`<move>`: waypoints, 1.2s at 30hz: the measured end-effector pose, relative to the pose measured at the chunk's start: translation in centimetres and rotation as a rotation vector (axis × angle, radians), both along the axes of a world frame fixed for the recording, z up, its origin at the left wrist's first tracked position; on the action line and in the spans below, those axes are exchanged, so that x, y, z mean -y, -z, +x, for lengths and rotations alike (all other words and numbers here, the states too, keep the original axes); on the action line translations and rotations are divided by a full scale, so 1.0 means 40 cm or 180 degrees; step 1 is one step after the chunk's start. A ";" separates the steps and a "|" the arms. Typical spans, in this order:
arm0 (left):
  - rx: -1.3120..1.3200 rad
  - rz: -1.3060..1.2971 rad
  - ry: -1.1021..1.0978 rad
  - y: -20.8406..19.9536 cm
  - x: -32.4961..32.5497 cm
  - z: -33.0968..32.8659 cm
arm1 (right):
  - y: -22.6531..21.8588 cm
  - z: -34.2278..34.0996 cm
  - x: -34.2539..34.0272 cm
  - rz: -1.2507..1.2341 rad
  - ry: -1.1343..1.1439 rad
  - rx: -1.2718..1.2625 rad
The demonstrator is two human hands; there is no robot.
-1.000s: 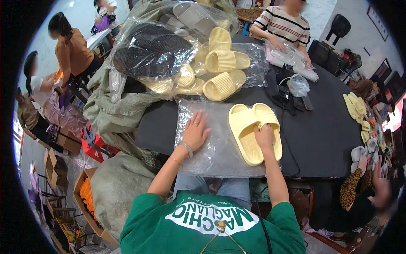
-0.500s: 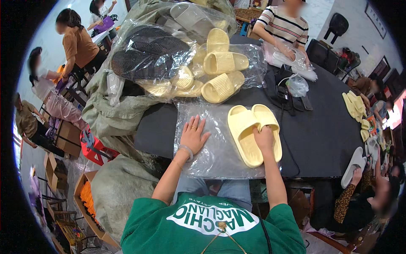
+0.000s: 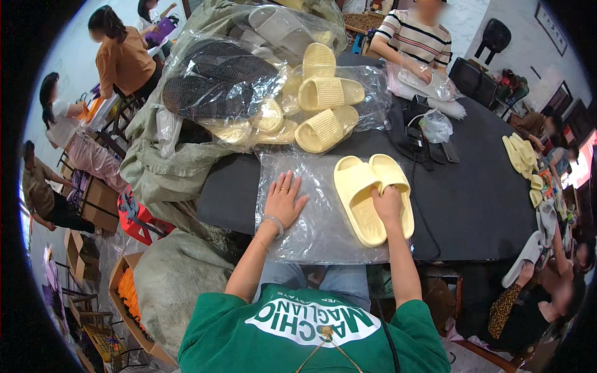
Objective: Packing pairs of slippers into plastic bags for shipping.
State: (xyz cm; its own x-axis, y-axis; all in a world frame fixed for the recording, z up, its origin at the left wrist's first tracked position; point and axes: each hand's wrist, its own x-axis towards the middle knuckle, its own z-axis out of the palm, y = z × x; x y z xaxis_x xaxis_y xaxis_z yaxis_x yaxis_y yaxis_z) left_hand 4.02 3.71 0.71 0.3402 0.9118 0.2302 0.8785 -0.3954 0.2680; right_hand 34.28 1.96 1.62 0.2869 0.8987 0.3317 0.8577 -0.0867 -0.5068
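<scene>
My left hand [image 3: 285, 200] lies flat with its fingers spread on a clear plastic bag [image 3: 314, 239] near the table's front edge. To its right, a pair of pale yellow slide slippers [image 3: 358, 205] sits side by side, toes away from me, over the bag's right part. My right hand [image 3: 388, 204] grips the pair where the two slippers meet, its fingertips curled partly out of sight in the right slipper. Beyond the bag, several ribbed yellow slippers [image 3: 326, 127] lie loosely piled.
Dark slippers [image 3: 217, 78] in clear plastic bags rest at the back left, beside a grey-green sack [image 3: 152, 168]. Black cables and a small plastic bag [image 3: 436, 126] lie right of the pile on the black table [image 3: 472, 199]. Across it, a person in a striped shirt [image 3: 415, 37] handles a bagged slipper.
My two hands and the yellow slippers stay almost in place. At the right, a co-worker's hand and a white slipper have shifted slightly; people at the left have moved a little.
</scene>
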 end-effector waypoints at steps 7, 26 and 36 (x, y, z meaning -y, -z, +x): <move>-0.0044 -0.0054 -0.0230 0.003 0.001 -0.013 | 0.012 -0.003 -0.011 -0.0291 0.0023 -0.0128; 0.0255 0.0110 -0.0038 0.006 0.024 -0.012 | 0.041 0.016 -0.006 -0.0234 0.0042 -0.0179; 0.0636 0.0186 -0.0086 0.019 0.004 -0.019 | 0.037 0.017 -0.015 -0.0362 0.0130 -0.0057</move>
State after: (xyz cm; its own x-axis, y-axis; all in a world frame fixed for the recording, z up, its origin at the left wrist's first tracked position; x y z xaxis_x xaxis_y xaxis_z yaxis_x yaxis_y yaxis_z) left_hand 3.28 3.54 -0.04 0.2581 0.9030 0.3435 0.8207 -0.3926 0.4152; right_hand 34.94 2.56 0.16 0.3288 0.9177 0.2228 0.8432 -0.1791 -0.5069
